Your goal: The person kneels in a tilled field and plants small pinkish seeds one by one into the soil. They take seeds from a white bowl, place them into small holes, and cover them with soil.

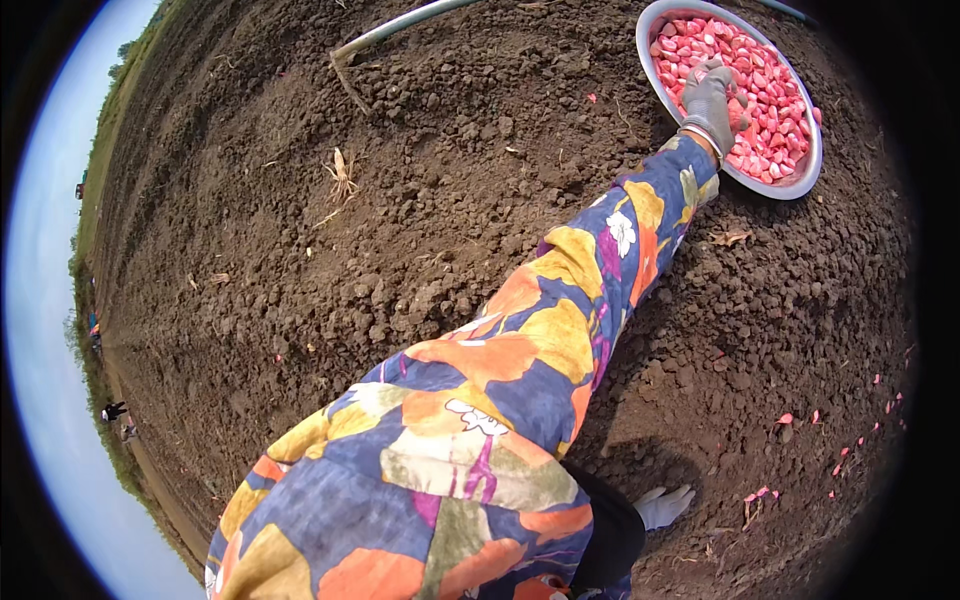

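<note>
An oval-looking metal basin (806,187) full of pink-coated garlic cloves (776,112) sits on the soil at the upper right. My left hand (712,105), in a grey glove with a bangle at the wrist, reaches into it with curled fingers among the cloves; its grasp is partly hidden. The floral sleeve (555,300) of that arm crosses the view. Low down, beside dark clothing (611,525), my right hand (666,508) shows in a pale glove, fingers spread near the soil. Pink cloves (785,418) lie scattered on the ground to its right.
A hoe with a long pale handle (405,21) lies on the tilled soil (465,165) at the top. A dry plant stub (341,176) sticks up below it. Distant people (114,411) are at the field's edge on the far left.
</note>
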